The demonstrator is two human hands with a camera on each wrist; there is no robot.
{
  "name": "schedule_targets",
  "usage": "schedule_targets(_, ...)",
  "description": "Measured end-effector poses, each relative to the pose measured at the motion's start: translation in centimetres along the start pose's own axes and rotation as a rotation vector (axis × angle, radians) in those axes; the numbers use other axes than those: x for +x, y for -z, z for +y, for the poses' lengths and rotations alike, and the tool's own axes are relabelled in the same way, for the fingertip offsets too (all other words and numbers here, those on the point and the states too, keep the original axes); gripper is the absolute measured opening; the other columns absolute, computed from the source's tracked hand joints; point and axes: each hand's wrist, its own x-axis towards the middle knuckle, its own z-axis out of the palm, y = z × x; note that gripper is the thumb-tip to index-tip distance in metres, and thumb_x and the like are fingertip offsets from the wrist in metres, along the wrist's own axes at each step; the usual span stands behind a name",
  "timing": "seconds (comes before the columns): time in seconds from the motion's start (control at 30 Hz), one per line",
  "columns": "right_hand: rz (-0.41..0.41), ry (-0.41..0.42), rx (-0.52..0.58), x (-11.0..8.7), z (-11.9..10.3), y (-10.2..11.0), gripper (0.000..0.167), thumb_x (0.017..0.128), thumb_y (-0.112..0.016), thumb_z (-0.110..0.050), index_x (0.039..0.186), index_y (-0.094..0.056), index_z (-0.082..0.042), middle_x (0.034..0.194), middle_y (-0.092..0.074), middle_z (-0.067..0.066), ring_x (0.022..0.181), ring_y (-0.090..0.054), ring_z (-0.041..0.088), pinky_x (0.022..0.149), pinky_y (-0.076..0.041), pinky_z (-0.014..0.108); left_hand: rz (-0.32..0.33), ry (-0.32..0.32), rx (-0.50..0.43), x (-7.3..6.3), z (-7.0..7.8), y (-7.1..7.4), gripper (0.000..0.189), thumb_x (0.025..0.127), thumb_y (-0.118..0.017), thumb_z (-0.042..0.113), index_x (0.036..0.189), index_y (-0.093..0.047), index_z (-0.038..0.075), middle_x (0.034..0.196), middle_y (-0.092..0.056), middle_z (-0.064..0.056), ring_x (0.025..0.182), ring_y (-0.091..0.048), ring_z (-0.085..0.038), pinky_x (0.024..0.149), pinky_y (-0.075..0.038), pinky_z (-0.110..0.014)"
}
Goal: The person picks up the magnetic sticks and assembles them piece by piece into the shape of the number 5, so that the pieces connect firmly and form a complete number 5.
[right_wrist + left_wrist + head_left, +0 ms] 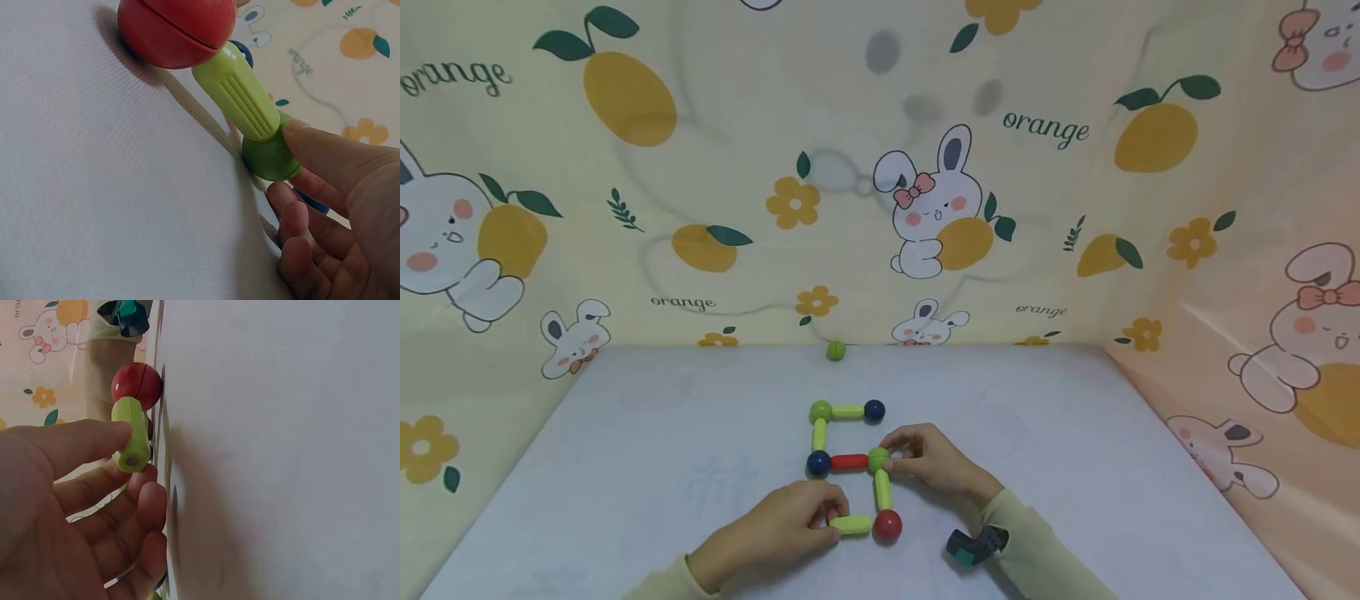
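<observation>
My left hand pinches a light green rod between thumb and fingers; its far end is right at a red ball. In the left wrist view the rod shows a round grey spot on its near end. My right hand grips a green ball at the middle of a joined chain. From that ball one light green rod runs to the red ball and a red rod runs to a dark blue ball. In the right wrist view my thumb presses the green ball.
The chain continues from the dark blue ball through an upright light green rod to a green ball, then another rod and a second dark blue ball. A loose green ball lies at the white table's back edge, by the printed curtain.
</observation>
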Motion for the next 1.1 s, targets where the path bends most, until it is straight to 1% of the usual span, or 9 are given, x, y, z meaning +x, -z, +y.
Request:
schedule_targets(0.13, 0.001, -0.003, -0.007, 0.0, -0.1, 0.0, 0.031, 0.093, -0.073, -0.022, 0.121, -0.071, -0.008, 0.112, -0.07, 0.009, 0.072, -0.049, 0.007, 0.062, -0.042, 0.018, 0.007, 0.025, 0.015, 0.1, 0.4, -0.2, 0.013, 0.087, -0.077, 0.018, 0.096, -0.069, 0.023, 0.081, -0.057, 0.012, 0.074, -0.049, -0.004, 0.066, -0.042, -0.022)
schedule_targets(0.27, 0.008, -0.013, -0.017, 0.0, -0.2, 0.0, 0.03, 0.093, -0.074, -0.022, 0.12, -0.072, -0.01, 0.112, -0.07, 0.008, 0.072, -0.05, 0.007, 0.063, -0.042, 0.018, 0.012, 0.026, 0.019, 0.1, 0.5, -0.3, 0.013, 0.086, -0.077, 0.019, 0.096, -0.069, 0.023, 0.081, -0.057, 0.012, 0.073, -0.049, -0.003, 0.065, -0.041, -0.022)
schedule_targets(0.57, 0.016, -0.003, -0.003, 0.0, -0.3, -0.1, 0.031, 0.093, -0.073, -0.017, 0.121, -0.07, -0.005, 0.111, -0.07, 0.013, 0.073, -0.05, 0.01, 0.062, -0.042, 0.018, -0.006, 0.031, -0.003, 0.4, 0.4, -0.3, 0.013, 0.087, -0.078, 0.019, 0.096, -0.07, 0.022, 0.081, -0.058, 0.012, 0.071, -0.049, -0.003, 0.064, -0.042, -0.021)
schedule_targets(0.67, 0.015, 0.0, -0.008, 0.0, -0.2, -0.1, 0.032, 0.093, -0.073, -0.017, 0.123, -0.069, -0.005, 0.112, -0.07, 0.014, 0.076, -0.052, 0.01, 0.064, -0.043, 0.019, -0.009, 0.026, -0.004, 0.4, 0.4, -0.4, 0.013, 0.087, -0.078, 0.019, 0.096, -0.069, 0.022, 0.081, -0.058, 0.012, 0.07, -0.049, -0.004, 0.063, -0.041, -0.021)
schedule_targets(0.8, 0.011, 0.008, -0.017, 0.2, -0.1, -0.2, 0.036, 0.094, -0.072, -0.018, 0.126, -0.066, -0.004, 0.114, -0.07, 0.015, 0.076, -0.054, 0.01, 0.065, -0.045, 0.019, -0.001, 0.011, -0.004, 0.2, 0.3, -0.3, 0.012, 0.087, -0.078, 0.019, 0.095, -0.069, 0.023, 0.081, -0.058, 0.013, 0.069, -0.048, -0.003, 0.063, -0.041, -0.021)
schedule_targets(0.93, 0.014, 0.0, -0.013, 0.1, -0.1, -0.3, 0.042, 0.096, -0.07, -0.02, 0.133, -0.061, -0.004, 0.114, -0.068, 0.015, 0.072, -0.054, 0.009, 0.063, -0.046, 0.019, 0.0, -0.006, -0.011, 0.1, 0.2, -0.3, 0.012, 0.087, -0.077, 0.019, 0.095, -0.069, 0.022, 0.081, -0.058, 0.014, 0.069, -0.048, -0.001, 0.063, -0.041, -0.02)
schedule_targets(1.0, 0.036, -0.005, -0.015, -0.1, -0.1, -0.3, 0.046, 0.097, -0.068, -0.021, 0.138, -0.056, -0.005, 0.114, -0.066, 0.015, 0.073, -0.056, 0.009, 0.065, -0.047, 0.019, -0.003, -0.01, -0.015, 0.2, 0.3, -0.3, 0.012, 0.088, -0.077, 0.019, 0.095, -0.068, 0.023, 0.081, -0.058, 0.014, 0.069, -0.048, 0.0, 0.063, -0.041, -0.02)
schedule_targets(1.1, 0.091, -0.016, -0.022, -0.8, -0.3, -0.5, 0.052, 0.098, -0.066, -0.024, 0.144, -0.049, -0.008, 0.115, -0.06, 0.015, 0.074, -0.058, 0.01, 0.065, -0.049, 0.021, -0.01, -0.004, -0.026, 0.2, 0.4, -0.3, 0.012, 0.088, -0.077, 0.02, 0.095, -0.068, 0.023, 0.081, -0.058, 0.014, 0.069, -0.048, 0.0, 0.063, -0.041, -0.019)
